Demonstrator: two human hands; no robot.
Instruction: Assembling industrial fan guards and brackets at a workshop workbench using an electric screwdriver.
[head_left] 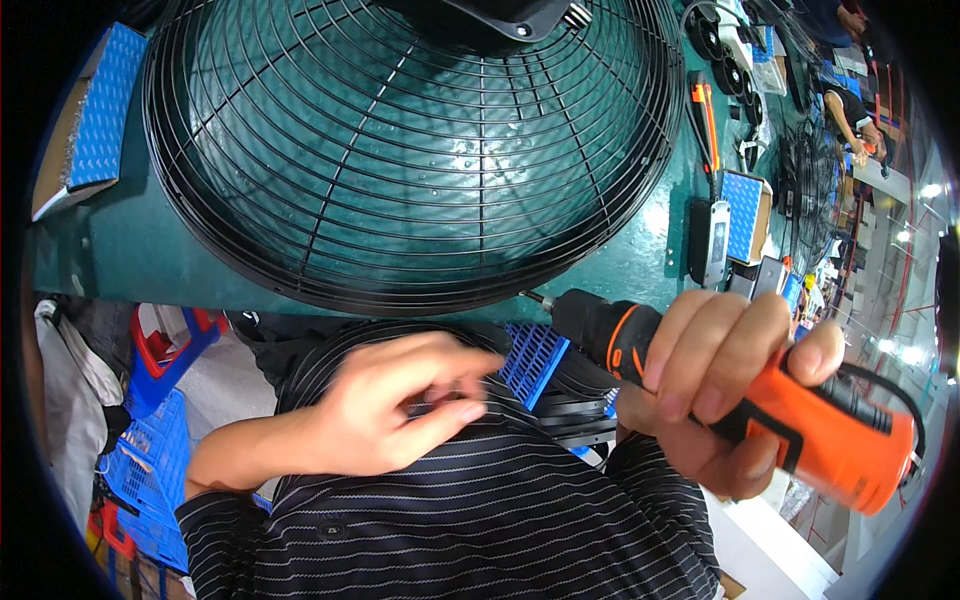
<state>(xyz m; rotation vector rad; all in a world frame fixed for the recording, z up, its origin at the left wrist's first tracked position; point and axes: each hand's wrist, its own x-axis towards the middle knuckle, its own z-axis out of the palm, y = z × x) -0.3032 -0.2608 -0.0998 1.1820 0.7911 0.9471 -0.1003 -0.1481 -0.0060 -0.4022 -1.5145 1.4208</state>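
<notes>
A large round black wire fan guard (420, 300) lies on the green table (110, 260) in front of me, with a dark housing (480, 22) at its far centre. My right hand (712, 390) is wrapped round an orange and black electric screwdriver (835, 435). The tool lies tilted, its bit pointing left and up, close to the guard's near rim. Before my striped shirt, my left hand (385, 400) hovers just short of that rim. Its fingers are curled in and slightly blurred; whatever they may hold is hidden.
Blue patterned cardboard boxes stand at the left (95, 110) and right (745, 215). Right of the guard lie an orange and black tool (706, 125) and a grey device (716, 243). Blue plastic crates (150, 460) are below the table. Another person (855, 125) works at the far right.
</notes>
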